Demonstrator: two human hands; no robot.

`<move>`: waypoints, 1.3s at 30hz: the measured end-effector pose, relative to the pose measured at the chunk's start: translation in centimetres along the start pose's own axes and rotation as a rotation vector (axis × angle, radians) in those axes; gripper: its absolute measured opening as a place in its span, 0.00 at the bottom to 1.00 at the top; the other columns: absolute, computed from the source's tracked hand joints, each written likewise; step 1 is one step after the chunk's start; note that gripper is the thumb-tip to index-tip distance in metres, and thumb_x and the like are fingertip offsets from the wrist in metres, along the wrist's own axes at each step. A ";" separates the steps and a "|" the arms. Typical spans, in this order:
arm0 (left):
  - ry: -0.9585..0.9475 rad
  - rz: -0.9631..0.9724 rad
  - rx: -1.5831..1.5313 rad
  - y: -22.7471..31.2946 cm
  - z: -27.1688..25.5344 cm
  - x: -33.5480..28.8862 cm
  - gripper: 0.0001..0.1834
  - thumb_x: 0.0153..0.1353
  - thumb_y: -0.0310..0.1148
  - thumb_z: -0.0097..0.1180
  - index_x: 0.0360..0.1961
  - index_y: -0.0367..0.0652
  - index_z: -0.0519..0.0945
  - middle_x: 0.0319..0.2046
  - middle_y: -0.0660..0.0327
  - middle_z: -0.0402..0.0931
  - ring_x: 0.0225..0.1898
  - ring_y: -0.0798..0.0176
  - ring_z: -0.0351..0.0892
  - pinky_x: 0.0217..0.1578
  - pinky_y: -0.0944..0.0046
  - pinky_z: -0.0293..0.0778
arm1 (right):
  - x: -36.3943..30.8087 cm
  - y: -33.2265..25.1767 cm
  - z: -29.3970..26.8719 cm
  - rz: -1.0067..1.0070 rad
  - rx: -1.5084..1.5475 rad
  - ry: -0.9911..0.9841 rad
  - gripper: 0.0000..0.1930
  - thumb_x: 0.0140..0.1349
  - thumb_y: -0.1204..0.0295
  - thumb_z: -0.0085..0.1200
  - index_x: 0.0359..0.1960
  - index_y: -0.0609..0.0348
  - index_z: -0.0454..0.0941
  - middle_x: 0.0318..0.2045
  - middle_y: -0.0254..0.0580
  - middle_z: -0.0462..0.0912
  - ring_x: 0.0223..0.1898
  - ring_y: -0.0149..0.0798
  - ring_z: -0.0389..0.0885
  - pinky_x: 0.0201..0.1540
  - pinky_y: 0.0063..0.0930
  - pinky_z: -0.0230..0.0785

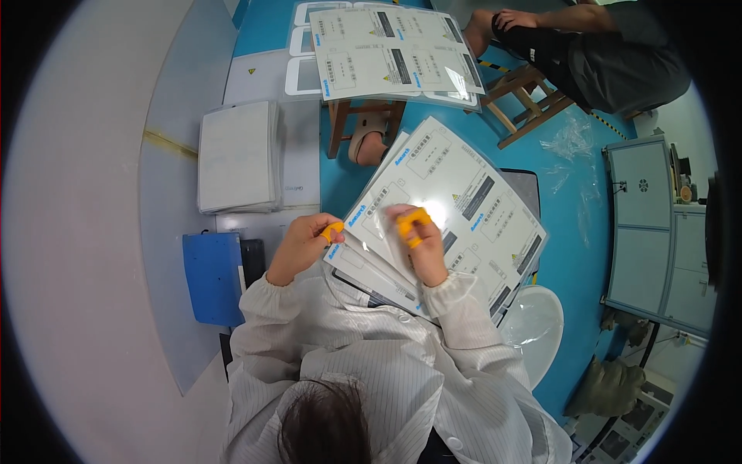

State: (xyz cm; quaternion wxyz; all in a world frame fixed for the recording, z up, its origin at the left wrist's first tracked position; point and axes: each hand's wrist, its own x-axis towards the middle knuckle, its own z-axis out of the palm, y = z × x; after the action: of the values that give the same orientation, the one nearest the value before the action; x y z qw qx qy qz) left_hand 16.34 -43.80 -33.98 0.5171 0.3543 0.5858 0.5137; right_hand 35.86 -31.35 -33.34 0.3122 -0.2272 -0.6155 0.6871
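Bright indoor light. White glare amid printed sheet (456, 166); smaller near right corner of far sheets (379, 46). Right hand (423, 244) motion-blurred. Edges bowed, rim black.

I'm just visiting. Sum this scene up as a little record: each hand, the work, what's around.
Left hand: at the printed sheets' left edge; grip unclear
Right hand: motion-blurred, over the sheets
Fingers: yellow covers on both hands
Work: overlapping printed sheets, glossy
Left: pale stack, blue object
Upper right: another person
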 end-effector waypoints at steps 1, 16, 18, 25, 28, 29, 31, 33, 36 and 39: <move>-0.044 -0.028 -0.018 -0.1 -0.3 -0.1 0.08 0.59 0.26 0.48 0.34 0.34 0.77 0.27 0.66 0.76 0.31 0.75 0.71 0.36 0.76 0.67 | 0.3 -0.6 -0.5 0.003 0.146 0.115 0.07 0.59 0.72 0.44 0.38 0.59 0.67 0.45 0.49 0.73 0.49 0.44 0.71 0.56 0.36 0.58; -0.246 0.165 0.257 6.8 2.3 7.1 0.15 0.58 0.25 0.48 0.47 0.33 0.74 0.35 0.58 0.78 0.35 0.69 0.73 0.38 0.70 0.69 | -1.1 -2.2 -3.2 0.046 0.473 0.151 0.07 0.59 0.73 0.43 0.38 0.59 0.63 0.36 0.54 0.78 0.46 0.51 0.75 0.53 0.44 0.64; -0.195 0.198 0.294 7.2 1.5 7.3 0.15 0.57 0.24 0.48 0.46 0.33 0.74 0.34 0.58 0.78 0.34 0.70 0.73 0.38 0.71 0.69 | -1.9 -3.8 -5.7 -0.033 0.491 0.285 0.11 0.59 0.69 0.47 0.41 0.58 0.65 0.34 0.49 0.79 0.43 0.50 0.76 0.52 0.43 0.67; 0.337 0.149 0.190 7.2 -10.4 11.9 0.14 0.58 0.22 0.46 0.46 0.33 0.75 0.36 0.59 0.78 0.35 0.70 0.75 0.36 0.73 0.70 | -16.7 -13.3 -34.5 -0.649 0.924 0.425 0.09 0.60 0.78 0.45 0.40 0.70 0.66 0.36 0.48 0.72 0.37 0.37 0.72 0.41 0.24 0.67; 0.433 0.313 -0.139 6.6 -14.2 14.3 0.16 0.59 0.21 0.45 0.49 0.32 0.72 0.40 0.58 0.76 0.37 0.69 0.75 0.38 0.73 0.71 | -24.4 -17.1 -41.3 -0.821 0.802 0.991 0.04 0.60 0.80 0.42 0.36 0.66 0.67 0.27 0.43 0.70 0.26 0.35 0.68 0.29 0.24 0.66; 0.437 0.314 -0.142 6.1 -14.0 15.3 0.16 0.59 0.21 0.45 0.49 0.32 0.72 0.40 0.58 0.76 0.37 0.69 0.75 0.38 0.73 0.71 | -25.8 -16.7 -41.8 -0.819 0.801 0.986 0.04 0.60 0.80 0.42 0.36 0.66 0.67 0.27 0.43 0.70 0.26 0.35 0.68 0.29 0.24 0.66; 0.485 0.270 -0.312 6.4 -13.1 17.6 0.18 0.59 0.18 0.42 0.51 0.33 0.71 0.42 0.56 0.75 0.38 0.69 0.75 0.37 0.73 0.71 | -27.2 -17.2 -41.8 -0.754 0.673 0.642 0.04 0.61 0.77 0.40 0.33 0.64 0.67 0.23 0.41 0.67 0.22 0.32 0.64 0.26 0.22 0.63; 0.531 0.271 -0.338 6.7 -11.4 18.9 0.18 0.59 0.18 0.42 0.51 0.32 0.71 0.42 0.56 0.75 0.38 0.68 0.75 0.37 0.73 0.71 | -25.7 -17.0 -39.0 -0.723 0.665 0.737 0.05 0.63 0.75 0.40 0.29 0.62 0.65 0.21 0.38 0.66 0.21 0.30 0.63 0.25 0.21 0.61; 0.575 0.288 -0.404 6.4 -10.2 21.8 0.17 0.58 0.19 0.43 0.50 0.32 0.71 0.40 0.54 0.75 0.36 0.67 0.75 0.36 0.72 0.71 | -23.3 -19.0 -34.1 -0.679 0.546 0.630 0.06 0.64 0.73 0.39 0.29 0.60 0.65 0.21 0.36 0.65 0.20 0.28 0.61 0.23 0.19 0.58; 0.667 0.201 -0.329 5.7 -10.2 24.0 0.16 0.58 0.21 0.46 0.49 0.32 0.72 0.39 0.54 0.76 0.35 0.66 0.76 0.35 0.71 0.71 | -18.4 -22.4 -27.1 -0.709 0.307 0.651 0.07 0.65 0.70 0.38 0.33 0.60 0.66 0.23 0.36 0.66 0.19 0.27 0.61 0.22 0.18 0.57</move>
State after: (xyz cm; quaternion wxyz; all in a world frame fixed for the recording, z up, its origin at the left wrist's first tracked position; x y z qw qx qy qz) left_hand 0.67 -22.25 -34.90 0.2953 0.1358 0.5939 0.7359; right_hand 71.00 -24.30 -16.34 0.7317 -0.1582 -0.4176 0.5149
